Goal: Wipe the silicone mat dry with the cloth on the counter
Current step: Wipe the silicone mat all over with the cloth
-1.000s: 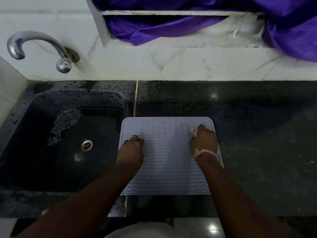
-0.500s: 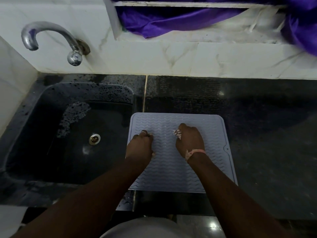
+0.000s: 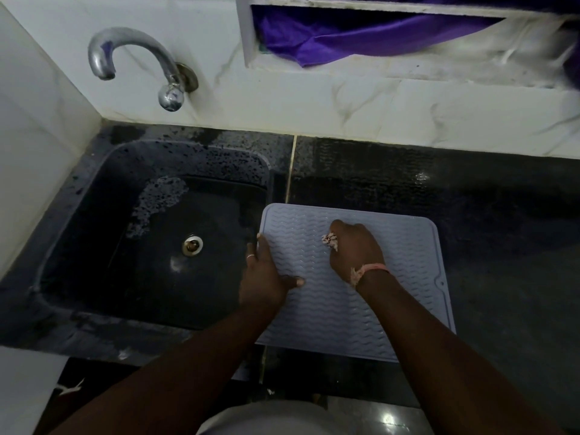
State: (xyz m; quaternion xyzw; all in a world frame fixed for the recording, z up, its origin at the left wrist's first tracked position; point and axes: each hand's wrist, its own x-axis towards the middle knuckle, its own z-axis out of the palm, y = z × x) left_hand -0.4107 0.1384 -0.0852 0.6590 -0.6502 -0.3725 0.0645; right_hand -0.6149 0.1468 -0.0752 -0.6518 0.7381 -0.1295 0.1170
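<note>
A pale grey-blue silicone mat (image 3: 405,296) with a wavy ribbed surface lies flat on the dark counter, just right of the sink. My right hand (image 3: 356,251) is curled round a small white patterned cloth (image 3: 330,241) and presses it onto the mat's upper middle; only a scrap of cloth shows past the fingers. My left hand (image 3: 265,273) grips the mat's left edge, with the thumb on top of the mat and the fingers down over the edge on the sink side.
A black sink (image 3: 150,240) with a metal drain (image 3: 192,245) sits to the left, wet with suds. A chrome tap (image 3: 138,62) sticks out of the marbled wall. Purple fabric (image 3: 345,36) hangs in a recess above. Dark counter (image 3: 502,221) stretches right.
My right hand has slid the cloth leftward across the mat, from its right side to the middle. My left hand has shifted from the mat's surface to grip its left edge.
</note>
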